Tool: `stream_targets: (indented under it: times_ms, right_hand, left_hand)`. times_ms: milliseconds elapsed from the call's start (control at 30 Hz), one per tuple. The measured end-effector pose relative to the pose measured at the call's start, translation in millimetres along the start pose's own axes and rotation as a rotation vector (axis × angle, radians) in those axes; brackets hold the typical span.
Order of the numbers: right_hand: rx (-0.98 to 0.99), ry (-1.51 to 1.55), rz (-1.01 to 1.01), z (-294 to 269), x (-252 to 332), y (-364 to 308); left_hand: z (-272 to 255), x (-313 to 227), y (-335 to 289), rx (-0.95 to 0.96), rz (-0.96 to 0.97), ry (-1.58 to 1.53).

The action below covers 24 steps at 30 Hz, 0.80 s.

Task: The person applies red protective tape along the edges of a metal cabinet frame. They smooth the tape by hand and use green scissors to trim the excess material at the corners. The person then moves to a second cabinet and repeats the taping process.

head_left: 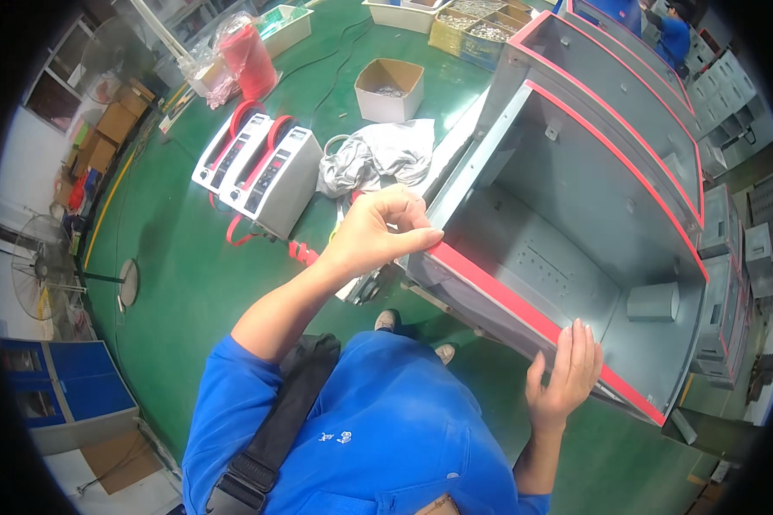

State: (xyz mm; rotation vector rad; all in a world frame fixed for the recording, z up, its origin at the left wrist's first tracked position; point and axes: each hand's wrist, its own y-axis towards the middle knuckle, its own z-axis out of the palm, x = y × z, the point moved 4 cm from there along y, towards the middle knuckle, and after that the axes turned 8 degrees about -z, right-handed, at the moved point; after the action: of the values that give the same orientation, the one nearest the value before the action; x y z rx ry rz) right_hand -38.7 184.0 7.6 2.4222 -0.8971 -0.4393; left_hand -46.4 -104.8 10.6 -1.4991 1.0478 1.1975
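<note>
A grey open-topped metal box (567, 163), like a cabinet shell, lies in front of me to the right. Red tape (507, 296) runs along its near edge, and red also lines its far edge. At the near edge's left corner, my left hand (374, 230) pinches the end of the red tape between thumb and finger. Further right along that edge, my right hand (564, 378) rests with its fingers stretched out over the tape. What lies beneath those fingers is hidden. Inside the box sits a small grey block-shaped part (653, 302).
More red-edged metal boxes (610, 94) stand behind this one. Left of my left hand are two white tape dispensers (279, 182) with red rolls, and a grey cloth (395, 154). A carton (390, 94) and a fan (43, 266) stand farther off. Cables cross the green floor.
</note>
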Motion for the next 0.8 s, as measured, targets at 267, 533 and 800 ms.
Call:
stream_targets:
  times_ms: [267,533,800]
  right_hand:
    - [0.004,-0.001,-0.009,0,-1,0]
    - [0.01,-0.006,-0.001,1,2,2]
    - [0.035,-0.019,0.109,4,9,0]
  left_hand:
    - [1,2,-1,-0.021,0.065,0.055]
    - [2,9,-6,-0.132,0.141,0.177]
    - [0,22,4,-0.016,0.181,-0.028]
